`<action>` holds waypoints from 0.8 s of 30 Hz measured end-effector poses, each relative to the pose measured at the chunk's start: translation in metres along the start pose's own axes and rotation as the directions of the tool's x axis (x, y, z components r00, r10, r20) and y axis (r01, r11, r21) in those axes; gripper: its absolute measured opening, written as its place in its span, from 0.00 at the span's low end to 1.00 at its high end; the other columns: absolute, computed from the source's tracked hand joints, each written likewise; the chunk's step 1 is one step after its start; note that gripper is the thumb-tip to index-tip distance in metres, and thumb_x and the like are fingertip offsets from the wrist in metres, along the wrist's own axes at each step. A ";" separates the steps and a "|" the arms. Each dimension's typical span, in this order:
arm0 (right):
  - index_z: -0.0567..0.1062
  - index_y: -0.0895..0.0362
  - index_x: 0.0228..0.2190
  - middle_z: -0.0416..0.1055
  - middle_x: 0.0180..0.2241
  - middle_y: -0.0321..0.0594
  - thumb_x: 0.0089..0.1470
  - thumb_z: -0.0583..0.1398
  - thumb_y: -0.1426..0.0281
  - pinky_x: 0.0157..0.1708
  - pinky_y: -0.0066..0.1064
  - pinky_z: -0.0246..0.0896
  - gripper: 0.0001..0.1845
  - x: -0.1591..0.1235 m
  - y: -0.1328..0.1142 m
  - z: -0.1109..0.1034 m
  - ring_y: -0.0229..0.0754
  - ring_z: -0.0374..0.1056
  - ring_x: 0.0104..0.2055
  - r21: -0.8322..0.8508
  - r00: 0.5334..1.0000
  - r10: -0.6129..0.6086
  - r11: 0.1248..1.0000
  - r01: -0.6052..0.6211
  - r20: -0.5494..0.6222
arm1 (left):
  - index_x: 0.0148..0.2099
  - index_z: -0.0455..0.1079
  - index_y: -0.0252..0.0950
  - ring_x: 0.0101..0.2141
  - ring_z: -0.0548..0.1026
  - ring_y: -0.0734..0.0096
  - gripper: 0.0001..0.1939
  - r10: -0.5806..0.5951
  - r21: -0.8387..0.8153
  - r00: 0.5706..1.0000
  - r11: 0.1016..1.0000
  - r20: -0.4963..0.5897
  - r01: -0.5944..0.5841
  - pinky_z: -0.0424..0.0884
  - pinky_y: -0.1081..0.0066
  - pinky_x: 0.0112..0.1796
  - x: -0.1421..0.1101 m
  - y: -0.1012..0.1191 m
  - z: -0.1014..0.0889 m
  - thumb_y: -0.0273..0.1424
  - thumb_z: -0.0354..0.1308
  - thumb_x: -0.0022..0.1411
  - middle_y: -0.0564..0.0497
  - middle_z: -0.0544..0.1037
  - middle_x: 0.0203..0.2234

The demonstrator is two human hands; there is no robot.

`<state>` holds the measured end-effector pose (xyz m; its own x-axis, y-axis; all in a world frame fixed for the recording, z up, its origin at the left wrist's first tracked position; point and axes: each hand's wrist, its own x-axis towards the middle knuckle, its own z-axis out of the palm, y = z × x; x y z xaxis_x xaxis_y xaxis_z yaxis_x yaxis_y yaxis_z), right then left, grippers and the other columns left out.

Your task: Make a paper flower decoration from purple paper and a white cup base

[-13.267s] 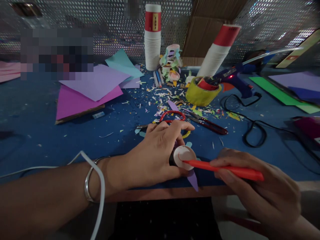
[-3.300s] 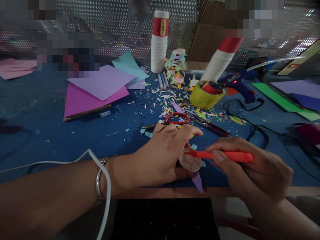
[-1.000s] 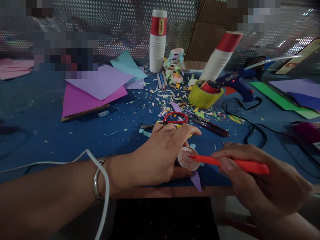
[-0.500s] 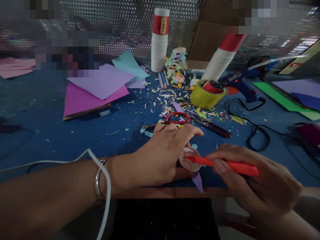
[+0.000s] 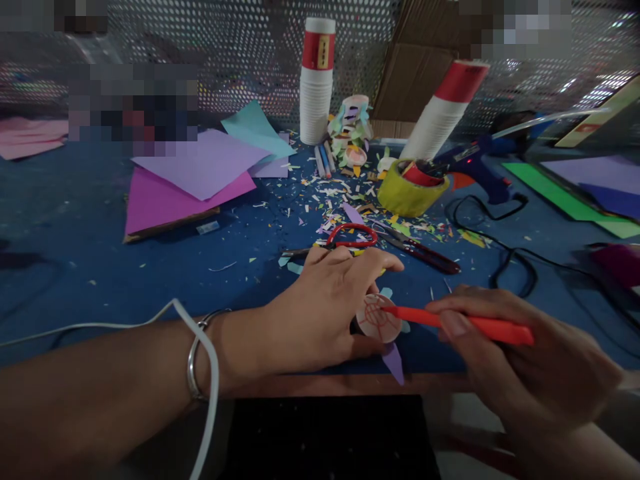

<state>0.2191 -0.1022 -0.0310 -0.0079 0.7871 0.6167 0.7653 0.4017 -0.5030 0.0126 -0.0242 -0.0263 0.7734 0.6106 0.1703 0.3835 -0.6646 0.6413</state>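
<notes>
My left hand is closed around the side of a small round paper cup base near the table's front edge. Red lines form a web-like pattern on its pale top. A pointed purple paper piece and light blue bits stick out from its rim. In my right hand is a red marker, its tip on or just above the right part of the pattern. Red-handled scissors lie just beyond my left fingers, and dark red-handled pliers lie to their right.
Paper scraps litter the middle. Behind stand two stacks of paper cups and decorated paper turtles. A yellow tape roll supports a glue gun with a black cord. Coloured paper lies left; a white cable crosses my left wrist.
The marker tip has moved right across the disc, and my right hand has shifted slightly right. My left hand keeps its hold. The whole view has shifted a little.
</notes>
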 end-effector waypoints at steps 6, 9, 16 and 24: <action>0.77 0.50 0.31 0.77 0.25 0.31 0.57 0.60 0.73 0.38 0.33 0.73 0.06 -0.002 -0.006 0.004 0.39 0.76 0.27 0.042 1.000 0.001 0.999 0.000 -0.026 | 0.61 0.56 0.39 0.49 0.72 0.51 0.38 0.015 -0.008 1.000 1.000 -0.002 -0.015 0.57 0.53 0.47 0.000 -0.002 0.000 0.42 0.69 0.53 0.47 0.77 0.46; 0.76 0.50 0.32 0.77 0.25 0.30 0.57 0.59 0.74 0.35 0.31 0.73 0.07 0.000 -0.005 0.003 0.38 0.75 0.26 0.050 0.998 -0.057 0.997 0.056 0.038 | 0.61 0.56 0.39 0.49 0.72 0.50 0.38 0.015 -0.004 1.000 1.000 0.002 -0.015 0.58 0.53 0.47 0.000 -0.002 0.000 0.42 0.69 0.54 0.46 0.77 0.46; 0.76 0.50 0.35 0.78 0.26 0.29 0.55 0.60 0.75 0.30 0.28 0.72 0.08 0.007 0.004 0.001 0.37 0.75 0.24 0.084 0.966 -0.219 0.974 0.209 0.134 | 0.61 0.56 0.40 0.49 0.73 0.50 0.36 0.023 -0.001 1.000 1.000 -0.010 -0.023 0.58 0.54 0.47 -0.001 -0.002 0.001 0.43 0.68 0.56 0.47 0.78 0.46; 0.76 0.50 0.33 0.78 0.27 0.29 0.58 0.60 0.72 0.39 0.31 0.73 0.05 -0.001 0.000 -0.001 0.38 0.76 0.29 0.027 0.995 -0.053 0.998 0.050 0.085 | 0.61 0.56 0.40 0.49 0.72 0.50 0.38 0.004 0.005 1.000 1.000 0.001 -0.004 0.58 0.54 0.47 -0.001 -0.002 0.001 0.43 0.69 0.54 0.47 0.77 0.46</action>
<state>0.2202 -0.1036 -0.0308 -0.1030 0.8019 0.5885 0.7460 0.4536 -0.4876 0.0119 -0.0240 -0.0285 0.7753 0.6075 0.1726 0.3828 -0.6694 0.6367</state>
